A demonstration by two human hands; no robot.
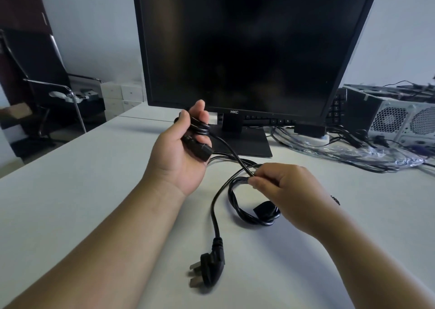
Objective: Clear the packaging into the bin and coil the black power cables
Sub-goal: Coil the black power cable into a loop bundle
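My left hand is raised over the white desk, palm up, closed around several loops of a black power cable and its socket end. From that hand the cable runs right to my right hand, which pinches a strand between thumb and fingers. Below the right hand, loose turns of cable and a second black plug lie on the desk. The three-pin plug rests flat near the front. Clear plastic packaging lies crumpled at the right with more cables.
A black HKC monitor stands straight ahead on its base, a keyboard behind it. A computer case sits at the right rear with tangled wires. A black office chair and white boxes are off the desk's left edge.
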